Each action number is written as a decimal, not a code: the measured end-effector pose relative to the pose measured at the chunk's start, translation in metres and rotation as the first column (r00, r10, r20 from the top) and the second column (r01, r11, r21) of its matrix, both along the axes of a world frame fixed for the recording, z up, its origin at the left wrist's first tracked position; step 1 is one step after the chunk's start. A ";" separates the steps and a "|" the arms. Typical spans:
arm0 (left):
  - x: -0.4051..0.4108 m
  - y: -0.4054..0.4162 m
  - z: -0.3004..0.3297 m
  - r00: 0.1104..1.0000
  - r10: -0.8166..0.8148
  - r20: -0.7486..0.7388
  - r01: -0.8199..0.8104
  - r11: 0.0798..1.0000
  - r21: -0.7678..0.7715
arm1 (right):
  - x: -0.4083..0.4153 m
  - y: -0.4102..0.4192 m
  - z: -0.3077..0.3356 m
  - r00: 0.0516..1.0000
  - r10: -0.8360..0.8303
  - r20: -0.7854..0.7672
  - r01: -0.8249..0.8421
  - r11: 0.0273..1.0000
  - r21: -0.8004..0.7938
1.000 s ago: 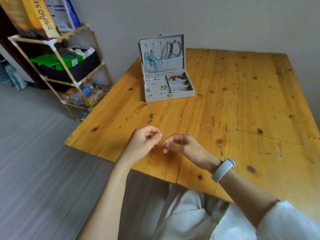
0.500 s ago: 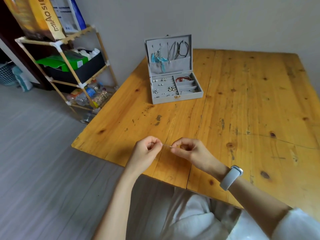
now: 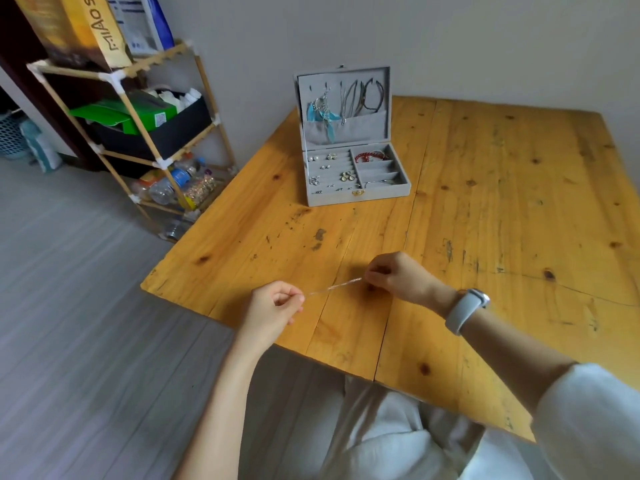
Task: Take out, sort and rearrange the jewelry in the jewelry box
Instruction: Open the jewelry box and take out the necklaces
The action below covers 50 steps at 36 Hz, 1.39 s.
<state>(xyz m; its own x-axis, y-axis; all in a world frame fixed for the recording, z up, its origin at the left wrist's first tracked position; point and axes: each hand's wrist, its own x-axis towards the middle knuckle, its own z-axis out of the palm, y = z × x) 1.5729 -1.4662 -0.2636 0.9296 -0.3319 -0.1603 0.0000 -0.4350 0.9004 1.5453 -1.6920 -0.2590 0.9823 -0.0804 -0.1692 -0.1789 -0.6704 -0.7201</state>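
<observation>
L hand (image 3: pixel 277 304) pinches one end of thin silver chain (image 3: pixel 334 286); R hand (image 3: pixel 394 277) pinches other end. Chain taut btwn fingertips, above wooden table (image 3: pixel 502 209), near edge. Open grey jewelry box (image 3: pixel 349 168) well beyond. Vs 0.5 s ago: hands farther apart, chain stretched out.

Single head-worn wide-angle view, looking forward and down, hands near, wooden table (image 3: pixel 502 209) beyond, wall behind

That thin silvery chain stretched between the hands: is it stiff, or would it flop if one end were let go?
Probably floppy: the chain looks straight only because the left hand and right hand pinch its ends. Likely very light and snag-prone, being so thin.
</observation>
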 end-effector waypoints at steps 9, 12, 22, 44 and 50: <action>0.024 0.000 -0.019 0.920 0.141 0.365 -0.257 0.921 0.292 | 0.084 -0.001 0.001 0.998 0.035 0.051 -0.022 0.969 -0.246; 0.026 0.000 -0.028 0.880 0.130 0.457 -0.288 0.911 0.295 | 0.100 -0.004 -0.002 0.997 0.012 0.081 0.010 0.963 -0.269; 0.016 -0.003 -0.044 0.794 0.090 0.601 -0.319 0.904 0.286 | 0.120 -0.014 -0.014 0.971 -0.044 0.234 0.117 0.944 -0.308; 0.005 0.010 -0.058 0.629 -0.162 0.760 -0.128 0.943 0.308 | 0.076 -0.009 -0.033 0.934 0.356 -0.030 -0.293 0.717 -0.633; 0.013 0.008 -0.047 0.692 -0.133 0.710 -0.078 0.963 0.256 | 0.078 -0.009 -0.022 0.941 0.336 0.047 -0.266 0.817 -0.512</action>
